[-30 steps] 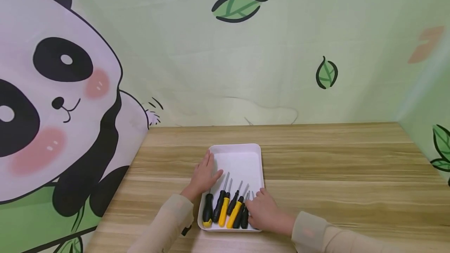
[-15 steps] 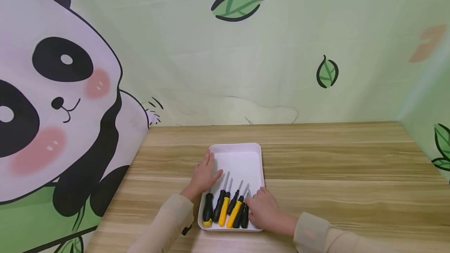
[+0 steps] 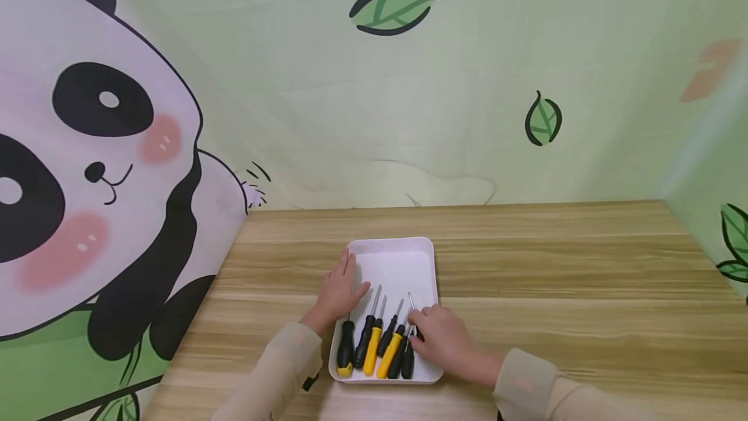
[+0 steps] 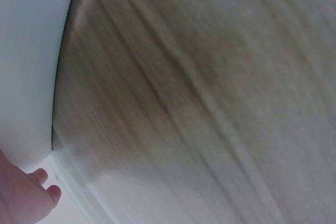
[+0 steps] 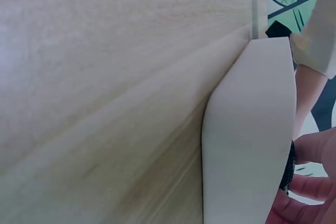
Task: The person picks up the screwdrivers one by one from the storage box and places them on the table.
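Observation:
A white tray (image 3: 391, 258) holds a row of screwdrivers with black or yellow handles, shafts pointing away from me. My left hand (image 3: 336, 292) rests along the tray's left rim, fingers extended and thumb over the inside. At the tray's right side, my right hand (image 3: 443, 336) pinches a black-handled screwdriver (image 5: 289, 167), its thin shaft angled up past my fingertips in the head view. That hand covers most of the handle. Beside it lie a yellow screwdriver (image 3: 390, 357) and black ones. A larger black screwdriver with a yellow end (image 3: 345, 351) lies nearest the left wall.
The tray stands on a wood-grain table (image 3: 543, 265), close to its front edge. Behind the table hangs a pale green backdrop (image 3: 292, 83) printed with leaves and a large panda (image 3: 134, 200). A small black item (image 3: 310, 382) shows below the left sleeve.
My right hand has moved slightly up and away from me, and the shaft of the screwdriver it holds now rises above the fingers. The left hand stays in place.

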Demonstrator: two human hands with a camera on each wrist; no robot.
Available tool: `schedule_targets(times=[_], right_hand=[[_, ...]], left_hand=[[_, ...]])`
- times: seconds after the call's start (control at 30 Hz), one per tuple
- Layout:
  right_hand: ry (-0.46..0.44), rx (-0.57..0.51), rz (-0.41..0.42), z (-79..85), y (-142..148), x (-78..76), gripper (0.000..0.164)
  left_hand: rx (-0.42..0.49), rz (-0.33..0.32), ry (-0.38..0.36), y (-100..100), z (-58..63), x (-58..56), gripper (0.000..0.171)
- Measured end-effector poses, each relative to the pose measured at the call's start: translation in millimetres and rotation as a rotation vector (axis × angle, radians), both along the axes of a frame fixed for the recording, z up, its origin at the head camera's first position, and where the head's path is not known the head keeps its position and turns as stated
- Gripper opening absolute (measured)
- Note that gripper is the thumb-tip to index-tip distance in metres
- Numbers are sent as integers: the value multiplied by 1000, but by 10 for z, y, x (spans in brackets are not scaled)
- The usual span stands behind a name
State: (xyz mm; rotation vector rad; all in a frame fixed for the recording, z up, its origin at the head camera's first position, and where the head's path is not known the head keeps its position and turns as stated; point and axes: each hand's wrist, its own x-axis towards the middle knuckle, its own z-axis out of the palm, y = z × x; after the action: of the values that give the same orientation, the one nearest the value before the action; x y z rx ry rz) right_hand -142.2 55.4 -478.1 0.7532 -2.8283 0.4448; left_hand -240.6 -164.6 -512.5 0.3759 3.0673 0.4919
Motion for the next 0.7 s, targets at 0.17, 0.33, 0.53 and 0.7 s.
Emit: schedule_targets(times=[0.17,0.33,0.53,0.7], right_hand=[[-24,-60,-44,24,10,-24,18],[-40,-102,-78,36,33,-80,20],[-55,-161,-108,97,72,-135,22],[-73,-210,-144,127,117,-202,21]], left_hand=[[6,-3,0,-4,-7,3,73],[7,-2,-5,-1,-6,3,73],[5,2,-9,-2,1,9,73],[2,-4,-4,-4,3,14,74]])
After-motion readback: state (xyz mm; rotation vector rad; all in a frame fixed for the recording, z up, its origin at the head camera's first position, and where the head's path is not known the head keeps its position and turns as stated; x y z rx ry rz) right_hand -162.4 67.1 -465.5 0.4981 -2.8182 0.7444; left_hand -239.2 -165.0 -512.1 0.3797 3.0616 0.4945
